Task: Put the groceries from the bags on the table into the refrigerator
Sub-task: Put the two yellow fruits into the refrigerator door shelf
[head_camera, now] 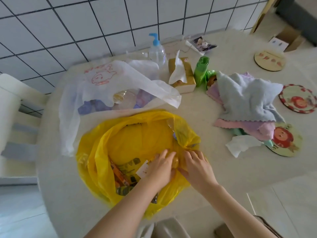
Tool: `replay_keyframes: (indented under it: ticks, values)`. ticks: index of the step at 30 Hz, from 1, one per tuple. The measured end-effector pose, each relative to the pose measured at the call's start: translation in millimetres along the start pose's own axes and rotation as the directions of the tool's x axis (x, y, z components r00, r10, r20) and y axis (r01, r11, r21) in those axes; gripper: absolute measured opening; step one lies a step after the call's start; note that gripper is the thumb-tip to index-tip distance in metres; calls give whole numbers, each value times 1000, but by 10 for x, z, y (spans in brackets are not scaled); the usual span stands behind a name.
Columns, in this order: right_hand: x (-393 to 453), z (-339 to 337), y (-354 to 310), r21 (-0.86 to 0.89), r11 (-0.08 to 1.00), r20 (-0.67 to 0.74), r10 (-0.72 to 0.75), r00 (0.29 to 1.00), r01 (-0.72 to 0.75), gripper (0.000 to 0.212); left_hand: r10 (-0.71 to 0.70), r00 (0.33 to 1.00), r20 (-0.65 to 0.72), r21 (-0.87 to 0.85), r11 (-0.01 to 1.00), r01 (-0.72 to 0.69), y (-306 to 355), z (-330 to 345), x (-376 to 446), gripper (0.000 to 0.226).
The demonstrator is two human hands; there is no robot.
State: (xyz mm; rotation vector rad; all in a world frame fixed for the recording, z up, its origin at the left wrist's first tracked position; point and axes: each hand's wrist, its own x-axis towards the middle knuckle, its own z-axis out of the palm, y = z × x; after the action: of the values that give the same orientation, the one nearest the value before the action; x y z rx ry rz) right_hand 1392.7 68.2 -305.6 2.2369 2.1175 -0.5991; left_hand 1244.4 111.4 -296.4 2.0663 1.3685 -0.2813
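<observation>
Presently lying open on the table (214, 103): a yellow bag (137, 134), holding orange packets (120, 176), a white tag and a rounded yellowish item (175, 163). Behind it a white bag (106, 83) is slumping, showing a clear bottle (123, 98) and bluish packs. Both hands are meeting at the yellow bag's near-right rim: the left hand (161, 169) and right hand (197, 169) are curling fingers around the yellowish item through the film.

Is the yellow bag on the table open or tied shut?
Open. The yellow bag gapes wide, packets visible inside; left hand and right hand touch its near rim.
</observation>
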Motion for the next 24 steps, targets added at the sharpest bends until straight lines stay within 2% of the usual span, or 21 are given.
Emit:
replay_keyframes:
  ticks: [5,10,14,17,21,24]
  values:
    - [17,87,-21,-28,1000,-31,8,999,-9,61,-37,999,-36,128,991,41,23,170,110,55]
    - [57,181,-34,-36,999,-71,18,997,-20,52,-41,998,-57,114,992,47,15,179,167,57]
    - [29,201,52,-52,999,-54,-5,999,3,59,-86,992,-98,-123,990,73,-81,38,142,55]
    - [37,108,67,-11,1000,-58,-13,998,12,68,-116,981,-153,-310,949,64,-172,-105,75,52]
    - [84,-112,-97,85,996,-53,1,999,4,72,-222,946,-238,-532,844,64,-284,-252,-38,50]
    - [125,-315,-293,224,974,-60,-9,998,22,64,-338,907,-250,-701,709,71,-345,-363,-167,50]
